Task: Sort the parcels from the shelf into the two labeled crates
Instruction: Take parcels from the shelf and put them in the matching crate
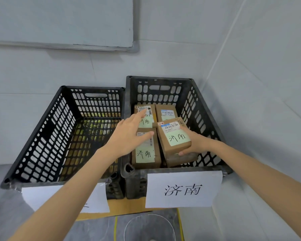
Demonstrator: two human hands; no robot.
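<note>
Two black slotted crates stand side by side against the wall. The right crate carries a white paper label reading 济南 and holds several brown cardboard parcels with green notes. My right hand grips the front right parcel by its right side, tilted above another box. My left hand reaches over the crate with fingers straight, hovering above the front left parcel and the back left parcel. A fourth parcel lies at the back right. The left crate holds no parcels; my left arm hides most of its label.
A whiteboard hangs on the wall above the crates. Both crates sit on a brown cardboard sheet on the grey floor. A thin wire ring and yellow floor lines lie in front. The room's corner is close on the right.
</note>
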